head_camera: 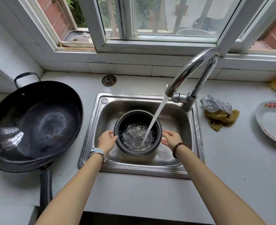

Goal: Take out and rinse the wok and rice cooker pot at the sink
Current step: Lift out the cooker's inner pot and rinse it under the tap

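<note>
Nearest the camera, two bare forearms reach forward over the bench edge into the sink (92, 143). The left hand (107, 140) rests against the left side of the rice cooker pot (138, 133), fingers curled at its rim, and the right hand (172, 138) lies on the opposite side with fingers spread; neither grip reads as clenched, more a loose steadying contact, and whether the right palm truly touches the pot wall cannot be told. The pot sits upright in the basin directly between the two hands, each about equally near, so the coming move turns on that symmetry: a lift or tilt to swirl and pour would likely need both hands closing inward on the rim together. Water from the faucet (197, 72) falls at a slant into the pot's right half, and a shallow pool churns inside. To the left on the bench, well apart from the hands, the wok (35, 125) lies open side up, its long handle pointing back toward the person. Beyond the sink a drain strainer (109, 80) lies by the window sill.
</note>
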{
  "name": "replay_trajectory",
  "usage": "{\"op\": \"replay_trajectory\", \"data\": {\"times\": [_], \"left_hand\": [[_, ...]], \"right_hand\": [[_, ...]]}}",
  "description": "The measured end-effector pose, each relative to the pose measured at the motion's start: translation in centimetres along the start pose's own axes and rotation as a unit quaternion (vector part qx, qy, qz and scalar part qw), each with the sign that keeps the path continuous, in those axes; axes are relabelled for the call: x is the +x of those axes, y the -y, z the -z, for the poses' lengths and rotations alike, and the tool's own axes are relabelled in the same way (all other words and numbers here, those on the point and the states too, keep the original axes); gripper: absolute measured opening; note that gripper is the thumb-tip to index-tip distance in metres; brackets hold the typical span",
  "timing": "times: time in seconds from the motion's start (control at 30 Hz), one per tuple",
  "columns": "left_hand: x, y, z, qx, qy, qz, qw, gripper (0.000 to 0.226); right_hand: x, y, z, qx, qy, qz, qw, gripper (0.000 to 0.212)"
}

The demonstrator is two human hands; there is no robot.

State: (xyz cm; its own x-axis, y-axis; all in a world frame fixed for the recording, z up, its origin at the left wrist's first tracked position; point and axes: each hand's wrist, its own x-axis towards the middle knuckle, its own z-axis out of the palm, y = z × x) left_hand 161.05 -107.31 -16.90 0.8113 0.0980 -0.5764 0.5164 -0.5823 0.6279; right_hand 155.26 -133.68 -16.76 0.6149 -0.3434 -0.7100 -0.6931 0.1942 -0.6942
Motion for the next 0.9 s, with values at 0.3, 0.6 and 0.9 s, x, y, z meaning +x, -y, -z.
{"op": "replay_trajectory", "data": {"times": [0.3, 0.6, 0.9], "left_hand": [[0.6, -1.4, 0.4, -0.014, -0.047, -0.008, 0.999, 0.044], [-1.2, -5.8, 0.7, -0.05, -0.053, -0.07, 0.995, 0.044], [-2.5, -4.0, 1.0, -0.056, -0.023, -0.059, 0.996, 0.034]], "right_hand": [[0.7, 1.0, -0.4, 0.006, -0.005, 0.012, 1.0, 0.038], [-0.9, 0.5, 0.6, 0.041, -0.003, -0.035, 0.999, 0.037], [-4.1, 1.3, 2.3, 0.0, -0.022, 0.046, 0.999, 0.04]]}}
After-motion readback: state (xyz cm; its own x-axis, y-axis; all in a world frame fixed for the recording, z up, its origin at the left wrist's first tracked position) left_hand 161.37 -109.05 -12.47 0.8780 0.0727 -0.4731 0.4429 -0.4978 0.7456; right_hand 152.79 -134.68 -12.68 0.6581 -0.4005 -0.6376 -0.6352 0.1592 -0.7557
